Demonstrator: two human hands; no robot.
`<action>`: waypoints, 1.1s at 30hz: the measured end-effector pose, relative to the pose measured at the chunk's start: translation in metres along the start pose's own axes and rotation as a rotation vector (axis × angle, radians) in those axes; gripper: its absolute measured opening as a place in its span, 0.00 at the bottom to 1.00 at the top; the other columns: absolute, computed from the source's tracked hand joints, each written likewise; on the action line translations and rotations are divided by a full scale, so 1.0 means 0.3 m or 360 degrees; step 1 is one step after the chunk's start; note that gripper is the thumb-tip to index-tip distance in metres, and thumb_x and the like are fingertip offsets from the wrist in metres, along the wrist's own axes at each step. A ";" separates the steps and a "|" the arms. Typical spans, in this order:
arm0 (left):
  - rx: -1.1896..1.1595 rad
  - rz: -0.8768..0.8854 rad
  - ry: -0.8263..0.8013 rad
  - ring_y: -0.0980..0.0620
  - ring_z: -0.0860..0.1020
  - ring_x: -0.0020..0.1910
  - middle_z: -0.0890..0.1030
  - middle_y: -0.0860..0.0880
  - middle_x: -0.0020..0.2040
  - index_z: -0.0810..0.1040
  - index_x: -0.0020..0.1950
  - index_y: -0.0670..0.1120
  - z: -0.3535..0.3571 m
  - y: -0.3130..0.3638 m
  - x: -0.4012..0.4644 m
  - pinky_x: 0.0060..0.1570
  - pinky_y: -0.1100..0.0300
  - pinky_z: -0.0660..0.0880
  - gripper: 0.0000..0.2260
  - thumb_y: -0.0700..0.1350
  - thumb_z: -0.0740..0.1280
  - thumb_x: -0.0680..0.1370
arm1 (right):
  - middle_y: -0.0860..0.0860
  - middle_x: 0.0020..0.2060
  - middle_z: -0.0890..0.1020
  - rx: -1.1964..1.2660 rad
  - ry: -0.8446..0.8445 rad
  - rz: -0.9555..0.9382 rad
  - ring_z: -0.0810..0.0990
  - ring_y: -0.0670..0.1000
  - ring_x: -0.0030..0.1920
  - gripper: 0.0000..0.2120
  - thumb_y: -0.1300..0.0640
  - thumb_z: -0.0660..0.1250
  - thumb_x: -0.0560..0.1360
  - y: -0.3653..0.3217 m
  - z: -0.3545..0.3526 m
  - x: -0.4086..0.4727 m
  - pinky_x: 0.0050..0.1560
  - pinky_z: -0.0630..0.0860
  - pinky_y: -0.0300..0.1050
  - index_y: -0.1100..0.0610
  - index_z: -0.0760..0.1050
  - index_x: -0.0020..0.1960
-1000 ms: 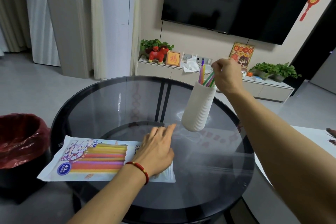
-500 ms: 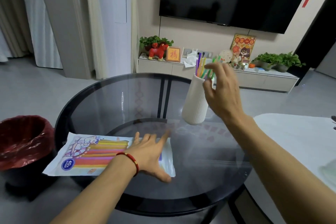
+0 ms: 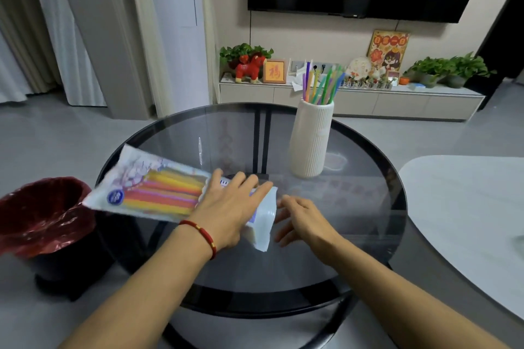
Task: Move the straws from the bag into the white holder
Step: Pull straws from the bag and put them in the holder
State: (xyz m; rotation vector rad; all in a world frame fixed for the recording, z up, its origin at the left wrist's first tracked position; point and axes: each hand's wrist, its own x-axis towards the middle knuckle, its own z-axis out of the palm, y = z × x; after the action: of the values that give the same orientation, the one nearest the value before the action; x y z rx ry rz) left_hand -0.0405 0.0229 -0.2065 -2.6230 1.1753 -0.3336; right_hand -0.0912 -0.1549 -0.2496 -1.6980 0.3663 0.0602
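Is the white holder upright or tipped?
Upright. The white holder stands on its base on the glass table, with straws sticking up out of its mouth.

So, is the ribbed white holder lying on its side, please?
No, the ribbed white holder stands upright on the round glass table.
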 end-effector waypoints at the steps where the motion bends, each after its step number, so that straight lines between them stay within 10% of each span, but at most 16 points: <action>1: 0.0119 0.0005 0.0054 0.43 0.65 0.67 0.64 0.48 0.67 0.47 0.79 0.51 -0.012 0.009 -0.003 0.68 0.32 0.56 0.49 0.43 0.74 0.67 | 0.59 0.43 0.86 0.0178 -0.0098 0.0092 0.84 0.56 0.32 0.23 0.47 0.53 0.87 -0.003 0.012 -0.006 0.32 0.81 0.47 0.62 0.80 0.57; 5: 0.0373 -0.0007 0.0068 0.40 0.61 0.71 0.61 0.43 0.71 0.40 0.80 0.48 -0.028 0.032 -0.008 0.67 0.24 0.43 0.50 0.43 0.73 0.70 | 0.65 0.45 0.87 0.0352 -0.0260 0.0200 0.84 0.58 0.36 0.27 0.43 0.54 0.86 -0.008 0.037 -0.012 0.34 0.82 0.48 0.63 0.83 0.57; 15: 0.0064 -0.0197 -0.0119 0.45 0.61 0.71 0.59 0.47 0.72 0.36 0.79 0.54 0.049 -0.016 -0.032 0.69 0.26 0.49 0.56 0.45 0.76 0.68 | 0.49 0.30 0.84 -0.0199 0.0031 -0.0222 0.79 0.43 0.26 0.13 0.51 0.65 0.85 0.016 0.004 -0.006 0.28 0.75 0.36 0.59 0.82 0.51; 20: -0.0373 -0.0214 -0.0327 0.43 0.41 0.79 0.44 0.49 0.80 0.27 0.75 0.61 0.065 -0.027 -0.041 0.69 0.24 0.41 0.59 0.48 0.75 0.68 | 0.48 0.36 0.87 -0.0604 0.0239 -0.0691 0.84 0.42 0.33 0.05 0.54 0.74 0.80 0.024 -0.024 0.019 0.36 0.81 0.36 0.56 0.87 0.50; 24: -0.0963 -0.0206 -0.0206 0.53 0.43 0.80 0.51 0.56 0.81 0.49 0.80 0.60 0.050 0.008 -0.017 0.73 0.30 0.38 0.45 0.77 0.59 0.68 | 0.45 0.35 0.87 -0.0789 0.0164 -0.0896 0.84 0.42 0.35 0.04 0.56 0.76 0.77 0.036 -0.027 0.034 0.36 0.76 0.30 0.53 0.89 0.51; 28: -0.1020 -0.0327 0.0000 0.57 0.63 0.72 0.73 0.59 0.65 0.74 0.65 0.57 0.083 0.010 -0.002 0.73 0.30 0.45 0.16 0.60 0.59 0.80 | 0.50 0.39 0.89 -0.0666 0.0108 -0.0848 0.86 0.51 0.40 0.05 0.56 0.78 0.76 0.023 -0.060 0.043 0.44 0.83 0.42 0.53 0.89 0.51; 33: -0.0981 -0.0341 -0.0057 0.54 0.66 0.68 0.71 0.55 0.63 0.74 0.64 0.55 0.114 -0.002 0.002 0.73 0.29 0.49 0.14 0.54 0.61 0.80 | 0.54 0.35 0.87 -0.0339 0.0051 -0.0635 0.81 0.45 0.34 0.05 0.62 0.78 0.75 0.021 -0.125 0.044 0.38 0.81 0.39 0.56 0.89 0.51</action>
State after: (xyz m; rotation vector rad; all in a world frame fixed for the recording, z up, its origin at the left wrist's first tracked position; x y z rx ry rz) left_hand -0.0293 0.0272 -0.2384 -3.2762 1.1207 0.0578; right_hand -0.0866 -0.1949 -0.2527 -1.9560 0.0394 -0.2288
